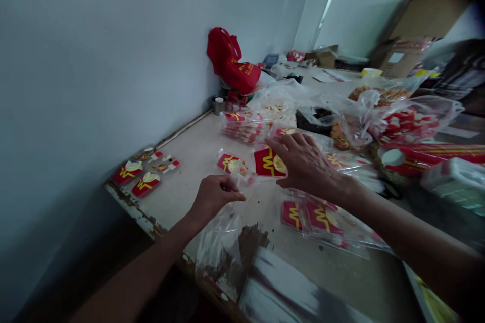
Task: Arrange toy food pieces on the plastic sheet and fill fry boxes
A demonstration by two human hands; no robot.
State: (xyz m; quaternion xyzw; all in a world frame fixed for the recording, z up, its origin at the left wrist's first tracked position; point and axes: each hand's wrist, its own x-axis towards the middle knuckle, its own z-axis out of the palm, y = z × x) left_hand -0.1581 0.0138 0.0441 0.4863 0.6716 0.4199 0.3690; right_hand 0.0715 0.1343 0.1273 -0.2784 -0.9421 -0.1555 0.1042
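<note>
My left hand is closed in a pinch, thumb against fingers, at the edge of a clear plastic bag. That bag stretches away from me and holds a red fries-box piece with a yellow zigzag and some small bits. My right hand is spread, palm down, over the right side of a larger red fries-box piece. Whether its fingers touch that piece, I cannot tell. Just below the right wrist lie bagged red fries-box pieces.
Loose fries-box pieces lie at the table's left corner. A stack of filled bags and a red cloth bag stand behind. Bags of small parts crowd the right. Empty clear bags hang over the chipped front edge.
</note>
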